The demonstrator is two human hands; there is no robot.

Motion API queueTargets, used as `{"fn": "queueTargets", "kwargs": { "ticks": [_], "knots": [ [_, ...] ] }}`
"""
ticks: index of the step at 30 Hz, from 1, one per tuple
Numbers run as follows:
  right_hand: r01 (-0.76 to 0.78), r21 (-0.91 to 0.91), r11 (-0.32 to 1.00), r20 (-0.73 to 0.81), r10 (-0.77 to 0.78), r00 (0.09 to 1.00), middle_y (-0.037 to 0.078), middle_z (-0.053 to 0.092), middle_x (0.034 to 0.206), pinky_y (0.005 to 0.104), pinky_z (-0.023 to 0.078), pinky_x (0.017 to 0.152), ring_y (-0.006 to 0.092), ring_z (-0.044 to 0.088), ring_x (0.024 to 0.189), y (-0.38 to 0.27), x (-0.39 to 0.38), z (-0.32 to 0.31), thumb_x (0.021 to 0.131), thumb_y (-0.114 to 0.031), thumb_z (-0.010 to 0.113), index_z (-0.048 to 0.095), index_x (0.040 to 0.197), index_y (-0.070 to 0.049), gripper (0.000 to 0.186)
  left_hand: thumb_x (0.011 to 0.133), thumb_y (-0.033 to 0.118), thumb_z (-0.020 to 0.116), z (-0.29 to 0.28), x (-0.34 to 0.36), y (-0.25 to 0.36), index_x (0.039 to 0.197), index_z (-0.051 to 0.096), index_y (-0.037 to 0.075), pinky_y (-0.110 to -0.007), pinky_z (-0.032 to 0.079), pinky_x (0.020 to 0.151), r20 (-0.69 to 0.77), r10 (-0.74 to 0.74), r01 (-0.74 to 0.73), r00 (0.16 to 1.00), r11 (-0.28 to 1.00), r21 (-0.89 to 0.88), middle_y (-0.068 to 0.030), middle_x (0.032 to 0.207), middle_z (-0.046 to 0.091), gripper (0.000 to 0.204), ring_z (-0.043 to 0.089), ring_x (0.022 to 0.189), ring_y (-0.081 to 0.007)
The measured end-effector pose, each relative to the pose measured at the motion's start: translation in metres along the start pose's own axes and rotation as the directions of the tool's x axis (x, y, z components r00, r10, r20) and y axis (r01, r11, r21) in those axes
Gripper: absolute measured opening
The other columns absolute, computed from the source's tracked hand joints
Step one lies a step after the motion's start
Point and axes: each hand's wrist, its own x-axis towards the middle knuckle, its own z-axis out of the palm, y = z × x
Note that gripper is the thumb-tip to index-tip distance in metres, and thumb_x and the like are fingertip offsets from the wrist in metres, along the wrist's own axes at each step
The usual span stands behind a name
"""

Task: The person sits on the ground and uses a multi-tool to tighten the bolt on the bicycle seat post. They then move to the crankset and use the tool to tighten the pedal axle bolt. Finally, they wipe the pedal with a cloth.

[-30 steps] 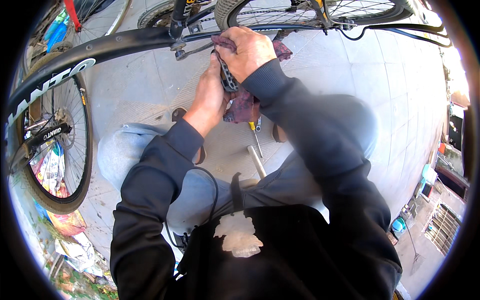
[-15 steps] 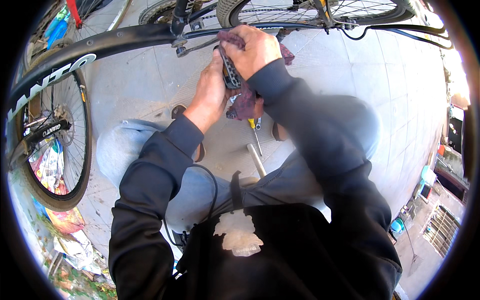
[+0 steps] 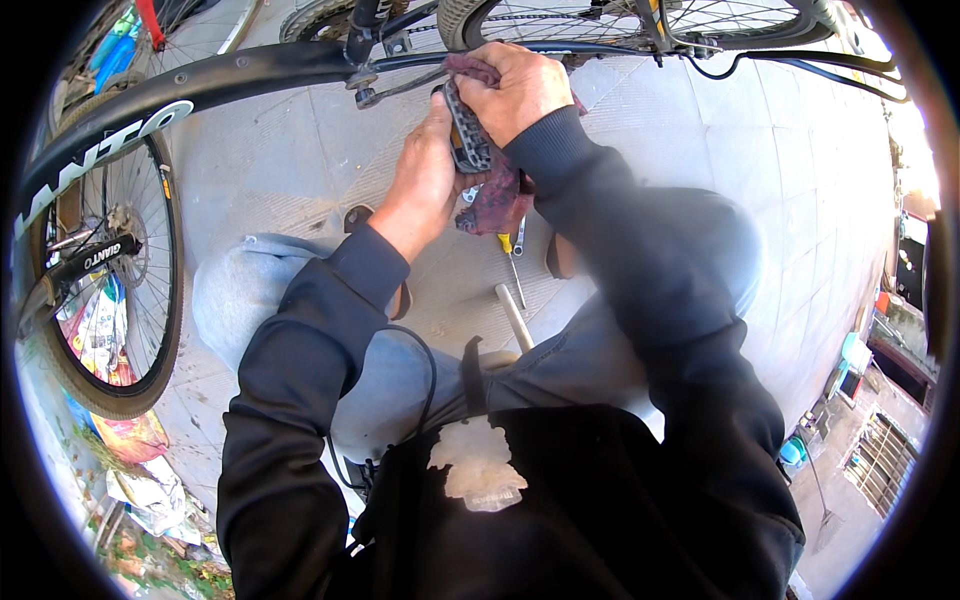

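My left hand [image 3: 424, 182] is closed around the side of a black bicycle pedal [image 3: 468, 138] with an orange reflector. The pedal sits close to the bike's crank arm [image 3: 400, 92]; my hands hide whether the two are joined. Above it, my right hand [image 3: 527, 92] grips a dark red rag [image 3: 497, 207] and presses a bunched end of it against the pedal's upper end. The rest of the rag hangs down below my right wrist. On the ground under the rag lie a yellow-handled screwdriver [image 3: 511, 262] and a wrench [image 3: 520, 237].
The bicycle's black frame [image 3: 250, 75] stretches across the top, with its rear wheel [image 3: 600, 30] at the upper right and front wheel [image 3: 110, 300] at the left. Between my legs lies a pale tube [image 3: 514, 318]. Bags [image 3: 135, 437] lie beyond the front wheel.
My right hand has shifted slightly up and to the right with the rag. More of the pedal's face shows now, still in my left hand.
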Motion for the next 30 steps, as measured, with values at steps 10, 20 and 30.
{"fn": "queueTargets", "kwargs": {
  "ticks": [10, 20, 30],
  "knots": [
    [0.009, -0.016, 1.000, 0.084, -0.008, 0.996, 0.017, 0.066, 0.088, 0.0396, 0.050, 0.076, 0.0330, 0.064, 0.082, -0.009, -0.002, -0.001, 0.075, -0.023, 0.064, 0.067, 0.092, -0.005, 0.025, 0.101, 0.044, 0.020, 0.004, -0.005, 0.006, 0.129, 0.041, 0.008, -0.043, 0.052, 0.086, -0.044, -0.012, 0.014, 0.999, 0.999, 0.029, -0.0098, 0.122, 0.054, 0.050, 0.056, 0.108, -0.0200],
    [0.078, -0.015, 0.997, 0.277, -0.071, 0.958, 0.016, 0.064, 0.084, 0.0386, 0.050, 0.070, 0.0326, 0.064, 0.078, -0.012, -0.033, -0.024, 0.076, -0.017, 0.065, 0.066, 0.093, -0.005, 0.021, 0.102, 0.044, 0.022, 0.003, -0.005, 0.005, 0.126, 0.045, 0.006, -0.043, 0.050, 0.090, -0.016, 0.015, -0.015, 1.000, 0.999, -0.039, -0.0103, 0.119, 0.057, 0.051, 0.059, 0.105, -0.0214],
    [0.009, 0.024, 1.000, 0.324, -0.016, 0.946, 0.016, 0.064, 0.084, 0.0386, 0.051, 0.070, 0.0330, 0.064, 0.077, -0.010, -0.050, -0.035, 0.074, -0.015, 0.064, 0.065, 0.090, -0.003, 0.020, 0.101, 0.045, 0.025, -0.001, 0.001, -0.003, 0.113, 0.053, 0.009, -0.036, 0.053, 0.075, -0.052, 0.049, -0.054, 0.997, 0.994, -0.097, -0.0056, 0.101, 0.062, 0.047, 0.062, 0.088, -0.0161]
  ]
}}
